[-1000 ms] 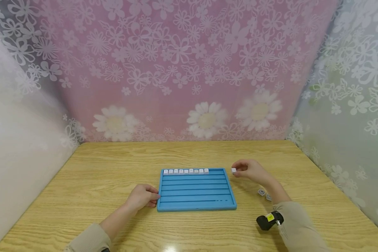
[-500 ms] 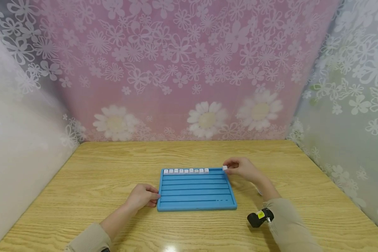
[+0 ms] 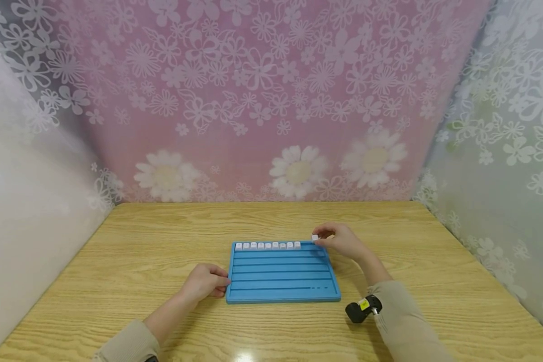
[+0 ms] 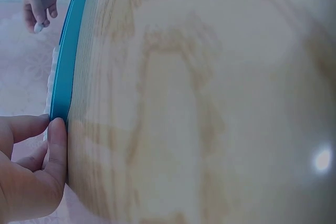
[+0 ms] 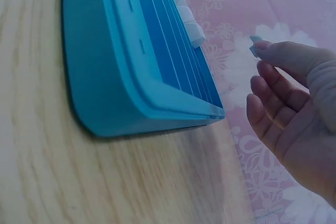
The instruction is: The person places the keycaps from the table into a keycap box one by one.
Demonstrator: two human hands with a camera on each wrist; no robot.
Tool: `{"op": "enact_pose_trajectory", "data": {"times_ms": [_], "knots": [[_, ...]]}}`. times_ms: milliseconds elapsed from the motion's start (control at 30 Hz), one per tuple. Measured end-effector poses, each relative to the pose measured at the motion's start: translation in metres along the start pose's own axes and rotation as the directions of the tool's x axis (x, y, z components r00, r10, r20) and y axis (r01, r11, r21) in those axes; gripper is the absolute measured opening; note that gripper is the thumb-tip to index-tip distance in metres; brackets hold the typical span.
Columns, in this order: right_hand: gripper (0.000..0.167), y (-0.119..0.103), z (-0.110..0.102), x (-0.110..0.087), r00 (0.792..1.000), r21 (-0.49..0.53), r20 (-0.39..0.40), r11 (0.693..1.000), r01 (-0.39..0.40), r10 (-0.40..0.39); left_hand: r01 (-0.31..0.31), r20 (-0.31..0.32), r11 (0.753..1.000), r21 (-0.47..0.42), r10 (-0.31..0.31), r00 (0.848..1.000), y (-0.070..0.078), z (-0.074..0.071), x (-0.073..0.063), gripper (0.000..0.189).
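Observation:
A shallow blue tray point(image 3: 280, 277) with raised ridges lies on the wooden table. White keycaps point(image 3: 268, 246) stand side by side along its back row, from the left corner to past the middle. My left hand point(image 3: 204, 281) pinches the tray's left edge; the left wrist view shows the thumb point(image 4: 56, 135) and a finger on that rim. Between thumb and fingertips, my right hand point(image 3: 344, 240) pinches another white keycap point(image 3: 314, 237), held over the back right corner of the tray. In the right wrist view this keycap is mostly covered by the thumb point(image 5: 289, 56).
The wooden table point(image 3: 172, 236) reaches back to a pink flowered curtain point(image 3: 235, 100), with pale curtains on both sides. A black wrist camera point(image 3: 362, 308) sits at the right sleeve, over the table right of the tray.
My right hand has carried its keycap leftward from beside the tray to over its back right corner. Loose keycaps at the right have become hidden behind the right arm. The left hand stays put.

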State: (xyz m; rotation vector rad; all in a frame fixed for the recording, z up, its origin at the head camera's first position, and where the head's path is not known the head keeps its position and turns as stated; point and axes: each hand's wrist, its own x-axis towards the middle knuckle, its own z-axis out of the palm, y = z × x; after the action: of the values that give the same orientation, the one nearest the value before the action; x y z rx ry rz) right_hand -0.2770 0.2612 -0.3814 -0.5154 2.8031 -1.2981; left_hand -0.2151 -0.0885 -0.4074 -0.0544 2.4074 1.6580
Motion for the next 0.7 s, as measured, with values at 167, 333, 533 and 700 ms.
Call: {"op": "enact_pose_trajectory", "data": {"times_ms": [167, 333, 533, 700], "knots": [[0.021, 0.0027, 0.0036, 0.0019, 1.0, -0.003, -0.006, 1.0, 0.004, -0.004, 0.0, 0.001, 1.0, -0.002, 0.0, 1.0, 0.0001, 0.0, -0.0006, 0.013], [0.019, 0.0013, 0.0072, 0.0033, 1.0, -0.025, -0.016, 1.0, 0.006, -0.006, 0.003, -0.003, 1.0, 0.004, -0.003, 1.0, 0.0001, -0.0001, -0.0011, 0.014], [0.019, 0.0027, 0.0093, 0.006, 1.0, -0.028, -0.017, 0.999, 0.023, -0.023, 0.003, -0.004, 1.0, 0.006, -0.003, 1.0, 0.0004, 0.0002, -0.0002, 0.013], [0.02, 0.0038, 0.0095, 0.0052, 0.999, -0.021, -0.013, 0.999, 0.039, -0.04, 0.006, -0.003, 1.0, 0.011, -0.006, 1.0, 0.0004, 0.0003, 0.0004, 0.013]]}}
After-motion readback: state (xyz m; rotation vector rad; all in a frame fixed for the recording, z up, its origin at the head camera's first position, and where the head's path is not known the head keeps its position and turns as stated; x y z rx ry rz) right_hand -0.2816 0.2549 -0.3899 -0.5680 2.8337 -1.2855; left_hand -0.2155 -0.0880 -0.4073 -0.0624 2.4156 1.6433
